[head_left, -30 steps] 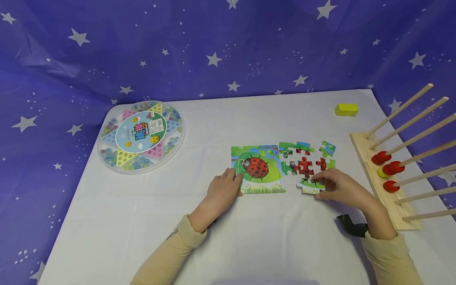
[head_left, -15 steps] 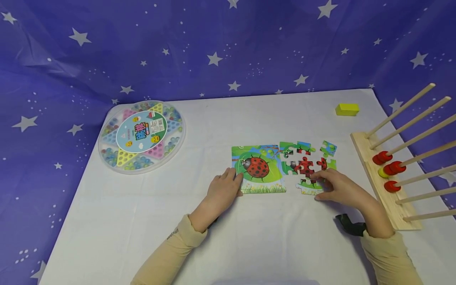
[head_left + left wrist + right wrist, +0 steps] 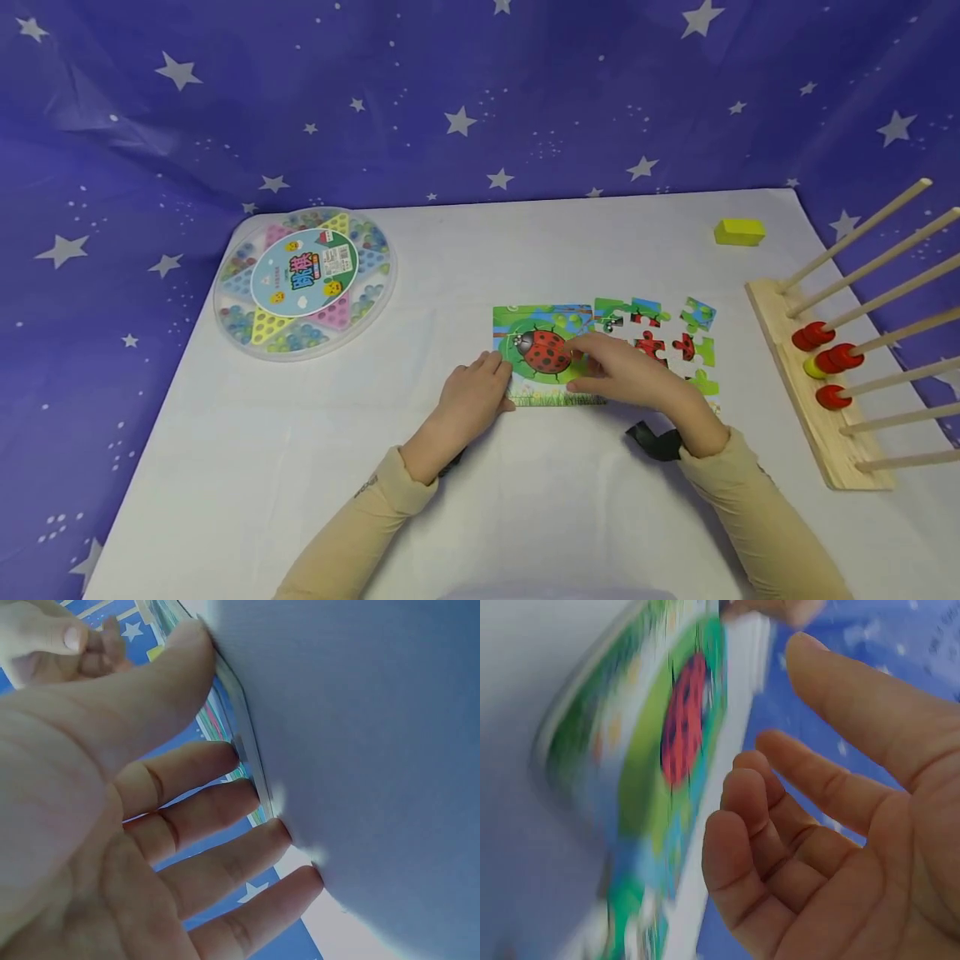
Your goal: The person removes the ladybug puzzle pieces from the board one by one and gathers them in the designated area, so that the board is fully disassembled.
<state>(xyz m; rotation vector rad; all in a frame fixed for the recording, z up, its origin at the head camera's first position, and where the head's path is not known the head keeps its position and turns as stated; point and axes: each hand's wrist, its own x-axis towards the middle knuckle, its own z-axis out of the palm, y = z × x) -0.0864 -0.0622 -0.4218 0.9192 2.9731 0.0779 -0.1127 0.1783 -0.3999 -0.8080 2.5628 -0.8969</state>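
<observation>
A square ladybug picture board (image 3: 534, 392) lies flat on the table in the head view. Along its lower left edge rests my left hand (image 3: 471, 392); in the left wrist view its fingers (image 3: 225, 870) stretch out with the tips at the table, and the thumb touches the board's edge. My right hand (image 3: 626, 371) hovers over the board's right side, thumb and fingers apart with nothing between them. Interlocking ladybug jigsaw pieces (image 3: 647, 343) lie to the right of the board, several of them partly hidden beneath my right hand and wrist.
A round Chinese checkers set (image 3: 333, 312) with marbles lies at the back left. At the right stands a wooden peg rack (image 3: 806, 417) with red and yellow beads (image 3: 834, 397). A yellow block (image 3: 738, 232) sits near the back right corner. A white cloth covers the table (image 3: 315, 433).
My right hand has moved left from the lower jigsaw pieces to above the ladybug board, uncovering a green piece at the lower right. My left hand stays at the board's edge.
</observation>
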